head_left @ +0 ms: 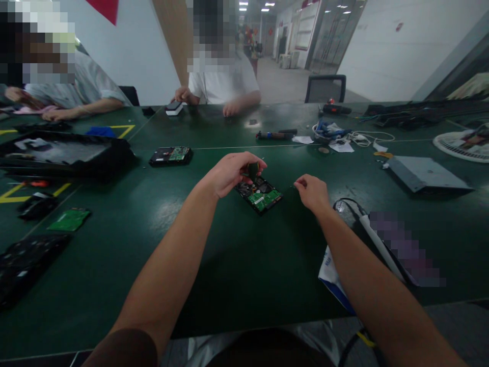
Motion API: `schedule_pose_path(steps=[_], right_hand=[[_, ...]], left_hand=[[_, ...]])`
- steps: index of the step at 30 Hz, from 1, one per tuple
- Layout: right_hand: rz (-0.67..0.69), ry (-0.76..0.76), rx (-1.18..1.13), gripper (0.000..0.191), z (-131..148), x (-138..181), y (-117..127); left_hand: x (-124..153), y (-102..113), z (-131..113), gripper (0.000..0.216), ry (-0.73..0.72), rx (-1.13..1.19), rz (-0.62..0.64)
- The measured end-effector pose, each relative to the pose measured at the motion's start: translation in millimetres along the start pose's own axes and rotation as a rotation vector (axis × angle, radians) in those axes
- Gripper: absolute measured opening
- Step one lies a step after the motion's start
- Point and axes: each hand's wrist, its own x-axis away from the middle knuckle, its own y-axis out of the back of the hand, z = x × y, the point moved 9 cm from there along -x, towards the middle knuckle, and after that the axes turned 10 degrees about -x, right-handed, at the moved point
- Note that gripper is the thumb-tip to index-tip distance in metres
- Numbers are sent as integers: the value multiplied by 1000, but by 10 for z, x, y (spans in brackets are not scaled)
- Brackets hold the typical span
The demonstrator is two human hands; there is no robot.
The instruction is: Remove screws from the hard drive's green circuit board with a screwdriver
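Note:
A hard drive [260,195] lies on the green table in front of me, its green circuit board facing up. My left hand [233,172] hovers over the drive's far end, fingers curled round a dark handle [252,171] that stands upright on it. My right hand [311,192] rests on the table just right of the drive, fingers pinched together on something too small to make out.
A second hard drive [170,156] lies further back left, a loose green board [70,219] at the left. A grey flat case [424,174] sits at the right, cables and tools [336,131] behind. Two people sit across the table [244,265].

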Motion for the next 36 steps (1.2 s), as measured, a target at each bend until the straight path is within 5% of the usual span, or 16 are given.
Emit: schedule_pose_path(steps=[17, 31, 36], right_hand=[[6, -38, 155, 26, -86, -13, -13], [-17, -95, 171, 23, -64, 14, 49], [9, -84, 151, 22, -34, 17, 30]], left_hand=[[5, -18, -5, 25, -16, 18, 21], [-15, 175, -30, 16, -54, -72, -165], [-2, 135, -1, 22, -14, -8, -105]])
